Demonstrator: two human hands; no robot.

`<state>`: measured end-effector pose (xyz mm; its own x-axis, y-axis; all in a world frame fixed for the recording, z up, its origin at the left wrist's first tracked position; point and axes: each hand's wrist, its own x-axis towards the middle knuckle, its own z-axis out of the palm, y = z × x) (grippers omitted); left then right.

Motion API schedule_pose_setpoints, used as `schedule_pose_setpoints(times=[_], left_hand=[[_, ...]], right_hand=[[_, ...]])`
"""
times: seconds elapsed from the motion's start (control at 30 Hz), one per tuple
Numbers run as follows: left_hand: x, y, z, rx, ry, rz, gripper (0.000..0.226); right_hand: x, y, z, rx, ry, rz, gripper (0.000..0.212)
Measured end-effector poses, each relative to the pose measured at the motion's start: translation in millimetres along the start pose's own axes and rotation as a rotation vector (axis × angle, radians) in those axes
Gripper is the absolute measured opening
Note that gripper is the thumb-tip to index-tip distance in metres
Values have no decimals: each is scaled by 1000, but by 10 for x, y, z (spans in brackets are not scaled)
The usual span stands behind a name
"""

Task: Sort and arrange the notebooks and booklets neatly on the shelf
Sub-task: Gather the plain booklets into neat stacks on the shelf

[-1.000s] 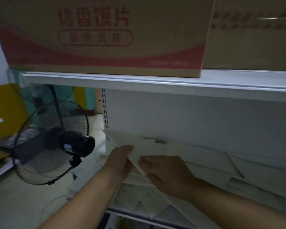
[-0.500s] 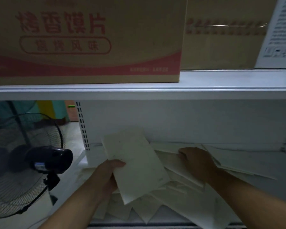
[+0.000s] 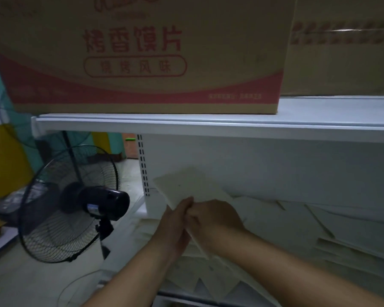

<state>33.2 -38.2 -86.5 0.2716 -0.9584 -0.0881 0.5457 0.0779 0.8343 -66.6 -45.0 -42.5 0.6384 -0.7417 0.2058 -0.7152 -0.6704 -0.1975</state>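
Both my left hand (image 3: 175,222) and right hand (image 3: 215,220) pinch the thin cream paper booklet (image 3: 186,185), raised at the left end of the white metal shelf (image 3: 253,169), so I should square it before laying it beside the scattered pale booklets (image 3: 297,229).

The brown cardboard box with a red band (image 3: 142,89) on the white metal upper shelf (image 3: 208,127) bears large red characters, 烤香馍片. Beneath them, in a red-outlined oval, smaller characters seem to read 烧烤风味. The pale small print on the band is illegible, as is the blue label (image 3: 91,207) on the black fan motor (image 3: 104,203).
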Motion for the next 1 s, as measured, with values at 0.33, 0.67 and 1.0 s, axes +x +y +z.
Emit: schedule_pose_setpoints(times=[0.33,0.67,1.0], left_hand=[[-35,386,-556,95,3,-38,17],[76,323,-448,110,-91,-80,12],[-112,-118,433,118,-204,82,33]], right_hand=[[-124,1149,238,8,-172,452,60],[-262,1165,118,-378,247,297,18],[-323,169,-340,-161,245,335,46]])
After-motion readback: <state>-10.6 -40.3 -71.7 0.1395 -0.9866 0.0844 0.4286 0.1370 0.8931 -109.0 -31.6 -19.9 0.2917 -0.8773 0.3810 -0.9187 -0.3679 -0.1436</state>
